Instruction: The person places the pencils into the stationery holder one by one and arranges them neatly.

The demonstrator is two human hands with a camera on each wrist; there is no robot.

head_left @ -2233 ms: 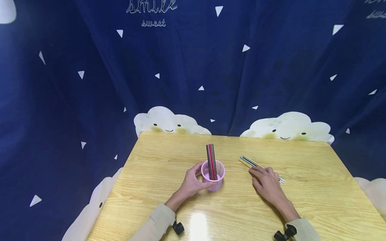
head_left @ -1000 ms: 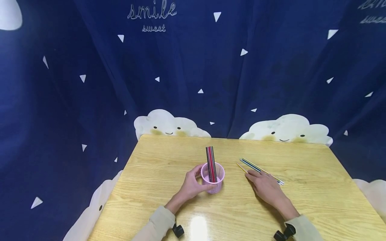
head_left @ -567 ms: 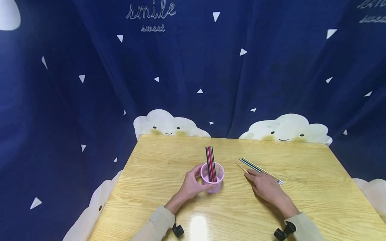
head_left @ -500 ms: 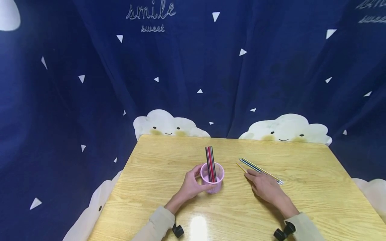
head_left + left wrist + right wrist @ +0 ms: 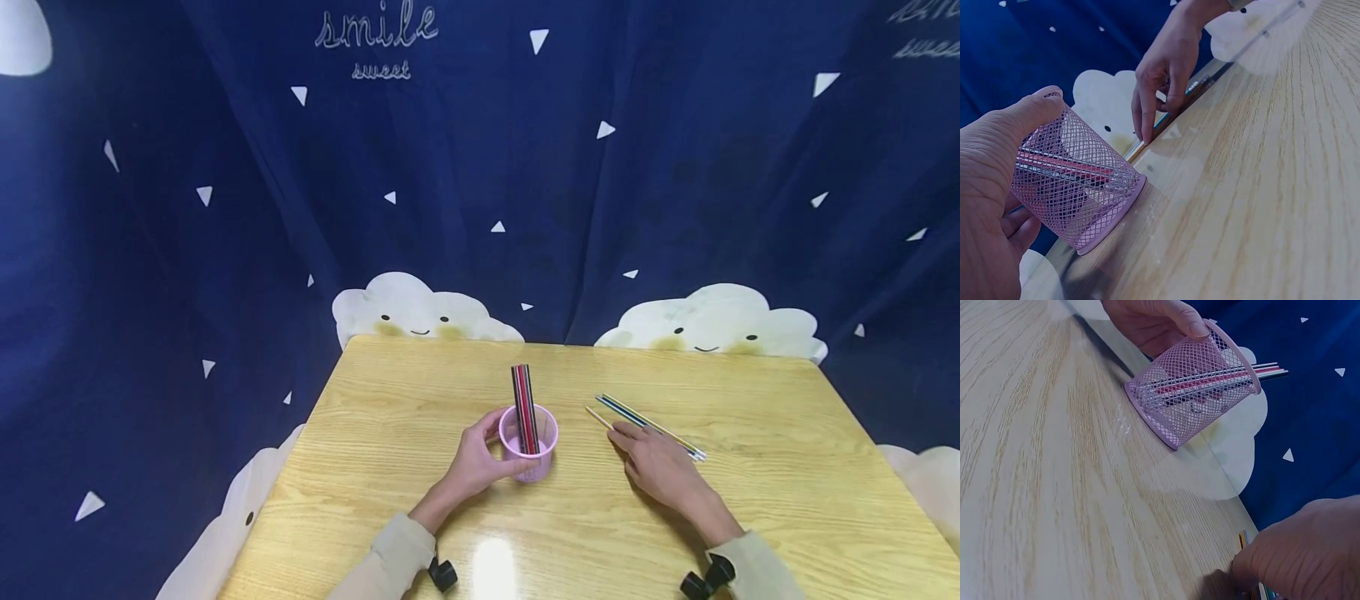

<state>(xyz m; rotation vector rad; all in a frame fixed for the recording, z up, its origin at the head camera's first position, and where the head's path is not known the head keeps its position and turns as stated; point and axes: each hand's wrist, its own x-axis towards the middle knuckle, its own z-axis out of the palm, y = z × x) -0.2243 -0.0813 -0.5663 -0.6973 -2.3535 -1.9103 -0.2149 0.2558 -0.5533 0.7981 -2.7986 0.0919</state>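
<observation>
The left hand (image 5: 474, 458) grips a pink, cylindrical mesh cup (image 5: 1200, 414) on a table (image 5: 412, 392) while the right hand (image 5: 658, 465) pinches a slim yellow stick (image 5: 598, 417). Lifting cleanly likely means avoiding the blue and yellow sticks (image 5: 622, 411) just beyond that hand.

The pink mesh cup (image 5: 1191, 419) stands upright on the table (image 5: 420, 392). Black and red sticks (image 5: 522, 387) stand bunched inside, tops projecting above the rim and tilted toward 11 o'clock. At 3 o'clock from the cup, the blue stick (image 5: 622, 411) and yellow stick (image 5: 660, 427) lie together, aligned 10-to-4 o'clock. The orange stick (image 5: 597, 417) lies beside them, partly hidden.
</observation>
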